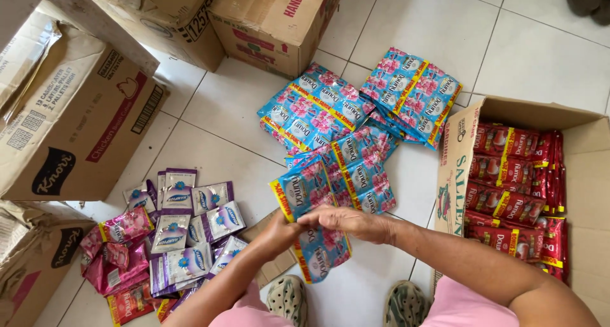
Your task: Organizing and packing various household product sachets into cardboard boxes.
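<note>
We're looking straight down at a tiled floor, and both hands are busy on one strip of blue sachets. The left hand comes up from below and closes on the strip's middle, fingers curled in and pinching the foil. The right hand lies across the strip from the other side, fingers pressed together and laid flat over it, fingertips meeting the left hand. The strip hangs tilted between them, its top end up near the left, its lower end dangling down toward the sandals.

Just beyond the hands we've got a loose heap of blue sachets spread on the tiles, some strips overlapping, fanned out toward the top. To the right sits an open cardboard box, packed with red sachets standing in rows. Over on the left, a pile of purple and silver sachets lies on the floor, and touching its left edge is a bunch of pink sachets. Big brown boxes line the left side and the top of the view, one of them with its flaps open. Pink sleeves show at the bottom edge.
</note>
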